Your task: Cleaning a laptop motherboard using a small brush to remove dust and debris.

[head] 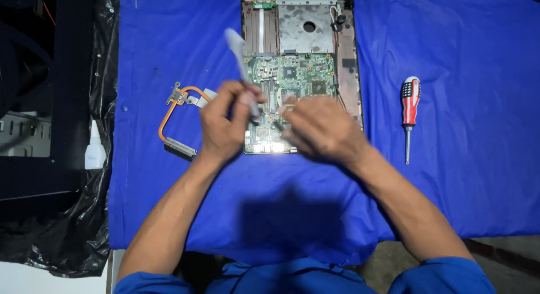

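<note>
left grip (225, 122) closed around a pale flat strip (241, 60), right grip (320, 128) blurred, state unclear, over the green circuit board (295, 80)

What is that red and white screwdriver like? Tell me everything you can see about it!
The screwdriver has a chunky handle in red and white stripes, plastic by the look of it, and a thin grey metal shaft. It lies flat on the blue cloth, handle toward the far edge, tip pointing toward the person. It sits to the right of the open laptop base, apart from it. No hand touches it; the right hand is nearest.
</note>
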